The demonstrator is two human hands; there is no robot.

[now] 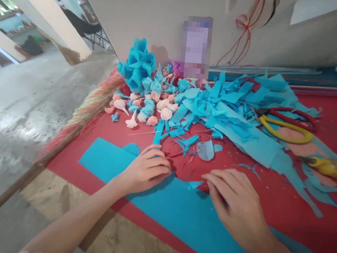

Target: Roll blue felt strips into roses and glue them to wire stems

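A long sheet of blue crepe paper (161, 206) lies across the near side of a red tabletop. Over its far edge rests my left hand (145, 168), its fingers bent and pressed together; their tips and whatever they may hold are hidden. A small piece of blue paper (195, 184) sits between my two hands. My right hand (235, 201) is closed in a pinch, its fingertips at the end of that piece. Beyond my left hand a thin needle-like stick (146, 133) crosses a blue paper strip (158, 133).
Blue and pink paper flowers (149, 110) are heaped at the back, beside a pile of blue paper scraps (226, 104). Scissors (286, 131) with red and yellow handles and a yellow-handled tool (330, 168) lie right. A wooden stick (57, 144) runs along the left edge.
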